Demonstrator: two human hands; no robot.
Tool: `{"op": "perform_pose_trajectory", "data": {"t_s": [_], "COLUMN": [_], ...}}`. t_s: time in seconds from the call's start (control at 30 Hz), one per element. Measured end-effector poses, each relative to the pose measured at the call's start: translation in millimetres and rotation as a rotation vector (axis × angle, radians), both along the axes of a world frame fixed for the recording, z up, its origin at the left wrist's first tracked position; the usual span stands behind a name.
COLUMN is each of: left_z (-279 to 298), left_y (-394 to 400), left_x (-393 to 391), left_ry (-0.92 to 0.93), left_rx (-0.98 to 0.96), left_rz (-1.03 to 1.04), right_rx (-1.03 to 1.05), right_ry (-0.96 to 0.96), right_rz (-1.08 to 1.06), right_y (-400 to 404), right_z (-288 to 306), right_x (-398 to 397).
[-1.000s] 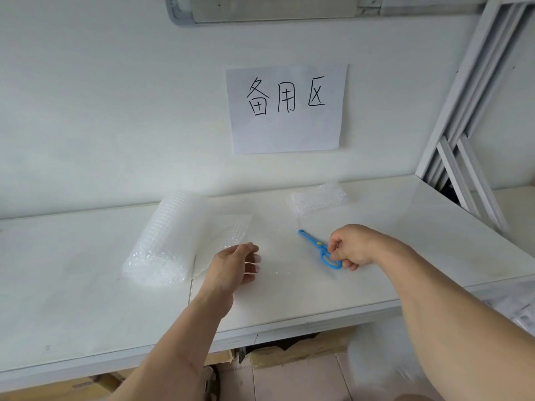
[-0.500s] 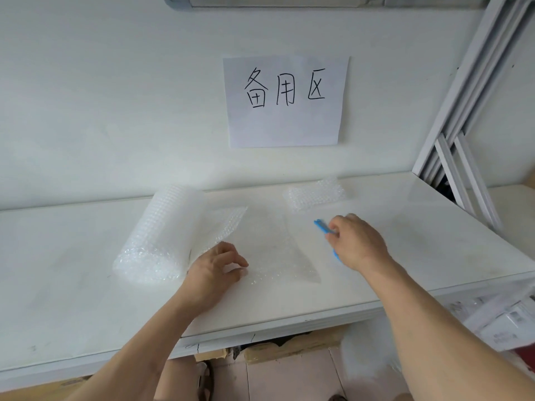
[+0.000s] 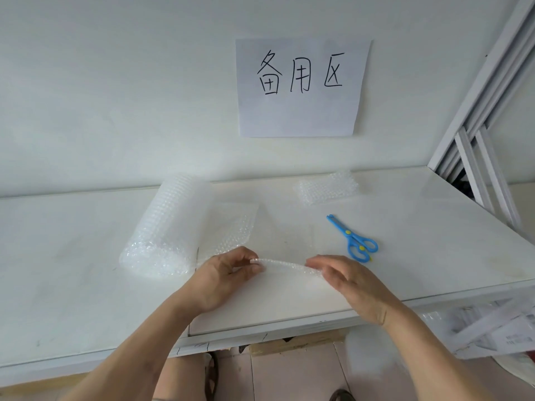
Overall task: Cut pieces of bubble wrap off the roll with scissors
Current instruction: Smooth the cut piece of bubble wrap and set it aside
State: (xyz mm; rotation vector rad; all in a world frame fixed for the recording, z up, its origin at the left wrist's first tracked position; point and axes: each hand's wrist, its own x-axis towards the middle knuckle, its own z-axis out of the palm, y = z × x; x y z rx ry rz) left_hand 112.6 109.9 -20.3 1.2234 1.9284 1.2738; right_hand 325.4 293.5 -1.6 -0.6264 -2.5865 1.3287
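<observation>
Head view: both hands, left hand (image 3: 224, 274) and right hand (image 3: 344, 277), pinch the clear bubble-wrap sheet's (image 3: 285, 264) near edge; blue plastic scissors (image 3: 351, 238) lie just beyond the right hand.

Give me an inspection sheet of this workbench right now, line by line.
Surface: white tabletop, faint marks.
Job's things: clear bubble wrap roll lying left; loose cut bubble wrap sheet lifted at its near edge; blue plastic scissors lying free, right.
Clutter: folded bubble wrap piece near the wall.
Grippers: left hand and right hand each pinch the sheet's edge.
Cables: nothing seen.
Surroundings: handwritten paper sign on the wall; white metal frame at right.
</observation>
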Motion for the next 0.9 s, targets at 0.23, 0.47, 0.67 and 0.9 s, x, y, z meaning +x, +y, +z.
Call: {"op": "perform_pose_trajectory", "data": {"t_s": [0.23,0.47,0.67,0.9], "left_z": [-2,4,13,13], "left_y": [3,7,23,40], "left_x": [-1,7,15,25], "left_ry": [-0.198,-0.211,-0.054,0.134], "left_rx": [0.113,0.085,-0.078,-0.146], "left_rz": [-0.021,0.033,0.289,0.476], "right_rx": [0.202,0.098,0.297,0.444], "right_ry": [-0.069,0.026,-0.064,-0.185], "right_rz": [-0.101,-0.299,-0.459,-0.494], "right_y": [0,2,-4,-2], "right_z": [-14,-19,-22,-18], "right_x": [-8,-27,-51,-67]}}
